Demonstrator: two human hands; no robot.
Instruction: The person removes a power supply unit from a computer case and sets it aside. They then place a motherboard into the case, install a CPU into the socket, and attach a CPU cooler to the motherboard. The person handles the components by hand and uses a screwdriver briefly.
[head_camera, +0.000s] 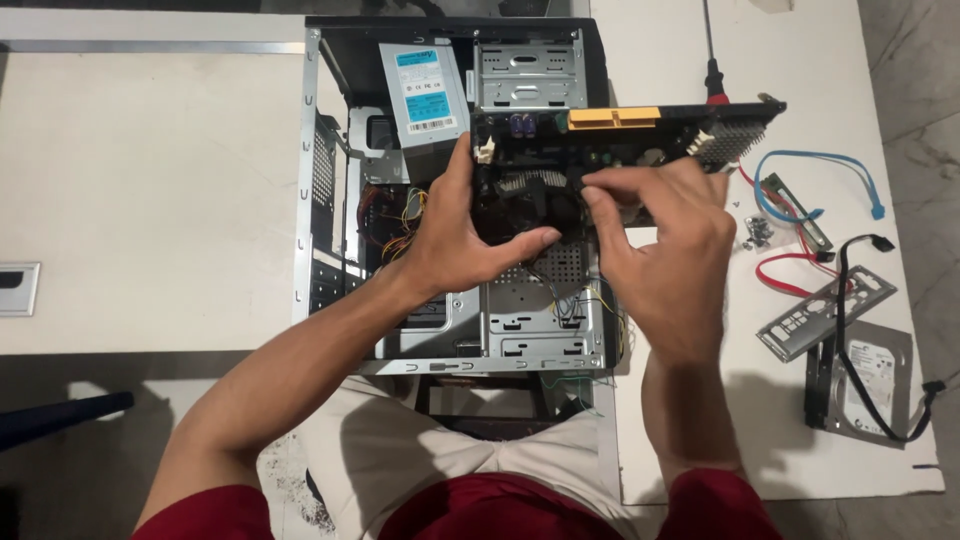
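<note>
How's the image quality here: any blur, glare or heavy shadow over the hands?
Head view: even overhead light, no glare; left hand and right hand sharp on the motherboard; computer case interior dim; soft shadow under the hard drive; slight wide-angle bend at the edges.

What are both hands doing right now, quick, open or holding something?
Left hand: closed on the motherboard, gripping its left end.
Right hand: fingers pinched at the motherboard's middle; what they pinch cannot be told.

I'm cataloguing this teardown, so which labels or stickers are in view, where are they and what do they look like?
Power supply label: on the grey box in the case's upper left; rectangular, blue and white with a barcode strip.
Hard drive label: on the drive at the table's right edge; white, partly under a black cable.
No packages, signs or screens.
</note>
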